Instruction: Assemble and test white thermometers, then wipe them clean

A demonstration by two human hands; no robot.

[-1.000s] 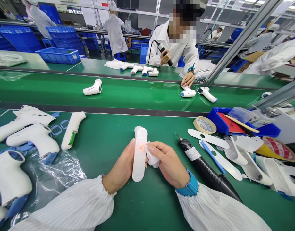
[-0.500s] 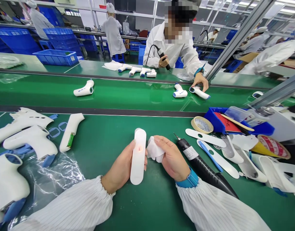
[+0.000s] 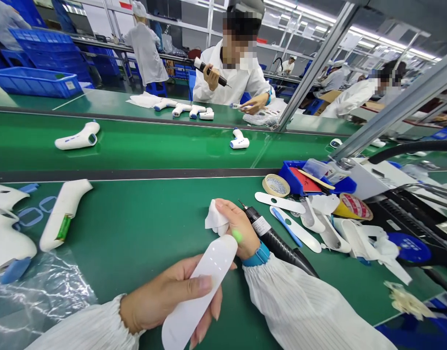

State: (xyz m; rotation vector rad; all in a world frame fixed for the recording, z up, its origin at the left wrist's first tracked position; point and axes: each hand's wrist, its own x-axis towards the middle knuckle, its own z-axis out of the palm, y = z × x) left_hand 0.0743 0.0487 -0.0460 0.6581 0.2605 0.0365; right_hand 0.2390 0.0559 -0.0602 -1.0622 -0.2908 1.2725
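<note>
My left hand [image 3: 165, 296] grips a long white plastic cover piece [image 3: 199, 291], tilted with its upper end toward the right. My right hand [image 3: 236, 228] is closed on a small crumpled white wipe [image 3: 216, 219] just above that piece. A green light spot falls on the back of my right hand. A black electric screwdriver [image 3: 278, 243] lies on the green bench directly to the right of my right wrist, which wears a blue band.
White thermometer housings [image 3: 63, 214] lie at left on plastic film. A tape roll [image 3: 275, 185], a blue tray [image 3: 300, 182] and loose white covers [image 3: 282, 202] lie at right. Thermometers [image 3: 77, 137] ride the green conveyor. A person across the belt holds a screwdriver.
My left hand has drawn the cover piece down toward me and tilted it. My right hand with the wipe has come off it. The view has turned to the right.
</note>
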